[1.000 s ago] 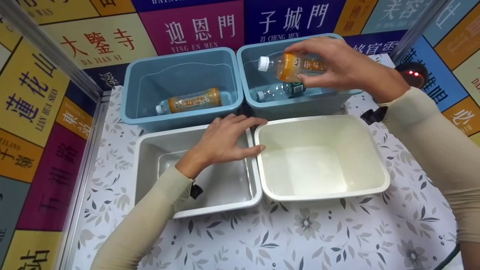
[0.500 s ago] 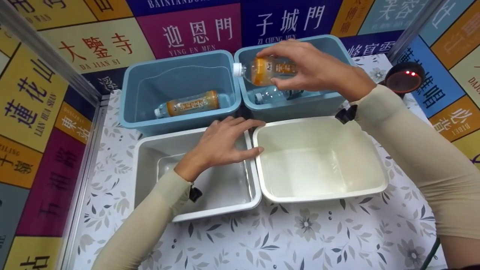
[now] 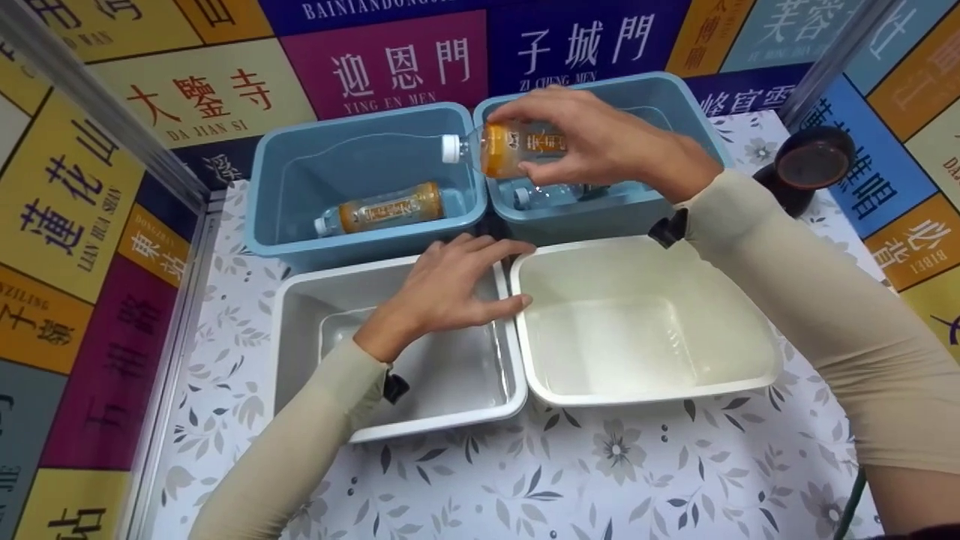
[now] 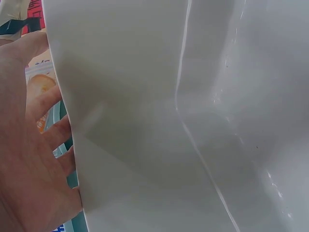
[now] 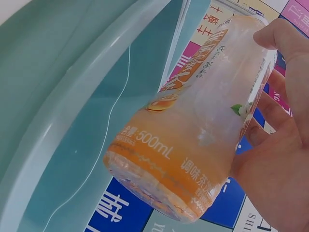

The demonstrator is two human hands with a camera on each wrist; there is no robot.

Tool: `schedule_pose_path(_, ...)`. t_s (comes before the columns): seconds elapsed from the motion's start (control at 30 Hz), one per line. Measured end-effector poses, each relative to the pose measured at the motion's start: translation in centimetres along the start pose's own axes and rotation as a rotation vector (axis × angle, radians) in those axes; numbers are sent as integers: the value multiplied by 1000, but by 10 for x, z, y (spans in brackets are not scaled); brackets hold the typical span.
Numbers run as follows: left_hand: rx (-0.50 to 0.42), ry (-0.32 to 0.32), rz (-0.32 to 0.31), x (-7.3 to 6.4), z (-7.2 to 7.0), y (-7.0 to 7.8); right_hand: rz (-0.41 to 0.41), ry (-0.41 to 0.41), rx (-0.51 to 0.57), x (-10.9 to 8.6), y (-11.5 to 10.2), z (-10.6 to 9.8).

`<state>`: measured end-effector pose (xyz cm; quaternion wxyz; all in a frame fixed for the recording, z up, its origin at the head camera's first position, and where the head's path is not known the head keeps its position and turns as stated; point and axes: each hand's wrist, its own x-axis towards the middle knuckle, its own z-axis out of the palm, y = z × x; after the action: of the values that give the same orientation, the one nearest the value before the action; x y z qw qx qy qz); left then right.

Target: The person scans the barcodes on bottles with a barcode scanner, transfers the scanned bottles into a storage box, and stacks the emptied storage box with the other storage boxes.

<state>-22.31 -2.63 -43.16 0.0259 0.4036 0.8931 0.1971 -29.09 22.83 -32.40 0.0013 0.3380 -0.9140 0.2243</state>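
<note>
My right hand (image 3: 615, 142) grips an orange-labelled plastic drink bottle (image 3: 501, 150), lying sideways with its white cap to the left, above the divide between the two blue bins. In the right wrist view the bottle (image 5: 188, 125) fills the middle, thumb and fingers about its body. My left hand (image 3: 442, 289) reaches over the grey bin (image 3: 450, 375), relaxed fingers touching the rims where it meets the cream bin (image 3: 600, 360). A similar orange-labelled bottle (image 3: 391, 208) lies in the left blue bin (image 3: 300, 176). A clear bottle (image 3: 547, 196), partly hidden, lies in the right blue bin (image 3: 600, 214).
The four-sided bins stand close together on a flower-patterned tablecloth (image 3: 570, 480). A dark round-headed device (image 3: 810, 161) stands at the back right. Printed panels (image 3: 390, 64) wall in the back and sides.
My right hand has carried the bottle leftward from over the right blue bin, its cap now over the left bin. My left hand stays in place. The red lights on the dark device no longer show.
</note>
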Motion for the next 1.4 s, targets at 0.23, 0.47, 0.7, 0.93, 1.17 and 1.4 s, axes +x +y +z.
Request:
schedule_pose_path(0.23, -4, -13, -14, -1, 0, 0, -22, -11, 5, 9, -3, 6)
schedule_pose_path(0.47, 5, -4, -7, 0, 0, 0, -19, -6, 14, 18, -8, 7)
schedule_pose_path(0.7, -2, -13, -23, 0, 1, 1, -57, -8, -6, 28, -15, 8)
schedule_pose_path(0.93, -7, -19, -23, 0, 0, -1, -66, -9, 24, 41, -21, 11)
schedule_pose_path(1.17, -5, -14, -10, 1, -2, -1, -69, -9, 51, 53, -27, 17)
schedule_pose_path(1.4, -12, -33, -23, 0, -1, -1, -67, -31, 54, 62, -32, 23)
